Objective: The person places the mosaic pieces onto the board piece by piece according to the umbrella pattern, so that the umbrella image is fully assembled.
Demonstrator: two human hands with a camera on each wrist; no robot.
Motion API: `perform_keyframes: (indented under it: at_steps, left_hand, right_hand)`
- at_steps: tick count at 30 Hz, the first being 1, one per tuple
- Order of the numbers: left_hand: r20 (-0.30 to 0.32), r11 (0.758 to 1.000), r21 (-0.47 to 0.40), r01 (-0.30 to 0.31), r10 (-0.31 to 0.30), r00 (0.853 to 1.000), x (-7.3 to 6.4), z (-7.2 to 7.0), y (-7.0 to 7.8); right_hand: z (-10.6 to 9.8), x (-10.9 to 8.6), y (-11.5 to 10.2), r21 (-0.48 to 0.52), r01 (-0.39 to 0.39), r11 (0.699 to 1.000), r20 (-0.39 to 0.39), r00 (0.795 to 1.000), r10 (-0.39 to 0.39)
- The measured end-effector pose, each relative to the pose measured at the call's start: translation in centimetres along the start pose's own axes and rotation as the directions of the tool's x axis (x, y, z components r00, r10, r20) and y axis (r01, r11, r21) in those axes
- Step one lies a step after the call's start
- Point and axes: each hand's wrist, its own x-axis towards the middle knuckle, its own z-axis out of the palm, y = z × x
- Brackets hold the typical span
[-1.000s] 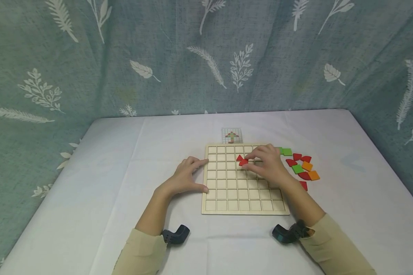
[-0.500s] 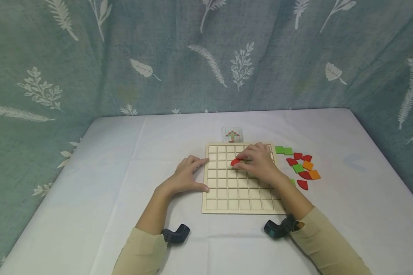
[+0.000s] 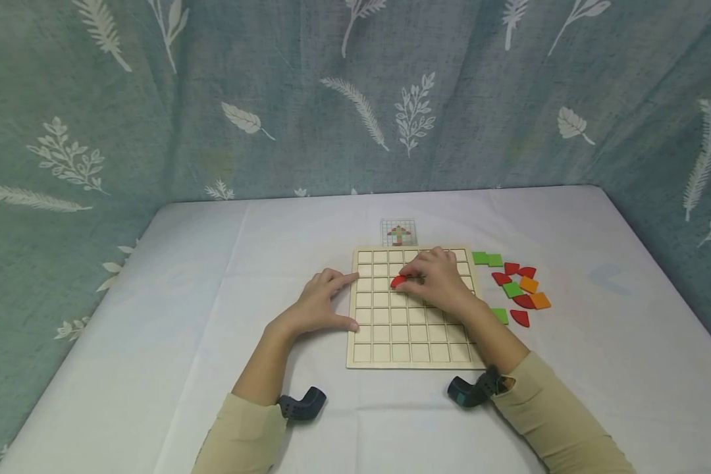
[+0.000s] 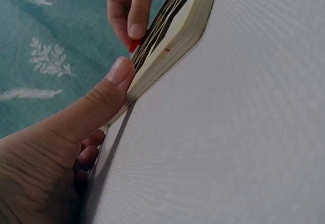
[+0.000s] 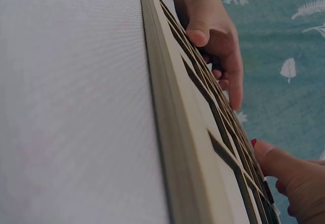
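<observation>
A wooden grid board (image 3: 400, 334) with square cells lies flat on the white cloth. My left hand (image 3: 318, 306) rests at its left edge, thumb and index finger spread and touching the rim; the left wrist view shows the thumb (image 4: 109, 84) on the board's frame. Over the upper middle cells, my right hand (image 3: 441, 282) pinches a red rounded tile (image 3: 397, 282) between thumb and fingers. Part of that tile is hidden by the fingertips. In the left wrist view the red tile (image 4: 134, 45) shows only as a small patch below the right thumb.
A small grid card (image 3: 399, 232) with a coloured arrow-like pattern lies behind the board. To the right are several loose tiles: red quarter-round (image 3: 519, 318), green square (image 3: 494, 260) and orange square (image 3: 540, 301). A leaf-print curtain (image 3: 296, 99) hangs behind the table.
My right hand has moved left across the board with the red tile, uncovering loose tiles at the right edge. A second red shape seen beside its fingers earlier no longer shows. The left hand stays put.
</observation>
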Motion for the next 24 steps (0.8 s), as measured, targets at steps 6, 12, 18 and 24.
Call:
perform_keyframes:
  at_steps: [6, 12, 18, 24]
  left_hand:
    - [0.005, 1.0, 0.005, 0.004, -0.004, 1.0, 0.04, 0.0, -0.11]
    - [0.009, 1.0, 0.008, 0.003, -0.003, 1.0, 0.02, -0.09, 0.13]
    - [-0.002, 1.0, 0.0, 0.0, 0.0, 1.0, 0.0, -0.15, 0.18]
    - [-0.016, 1.0, 0.012, -0.016, 0.017, 1.0, 0.08, 0.19, -0.04]
  right_hand:
    - [0.34, 0.01, 0.11, -0.014, 0.011, 1.0, 0.0, 1.0, -0.011]
    - [0.36, -0.11, 0.19, -0.038, 0.027, 0.999, -0.003, 1.0, -0.028]
    - [0.24, -0.18, 0.16, -0.047, 0.019, 0.999, 0.009, 1.0, -0.018]
    - [-0.05, -0.49, 0.07, -0.059, -0.002, 0.998, 0.002, 1.0, 0.002]
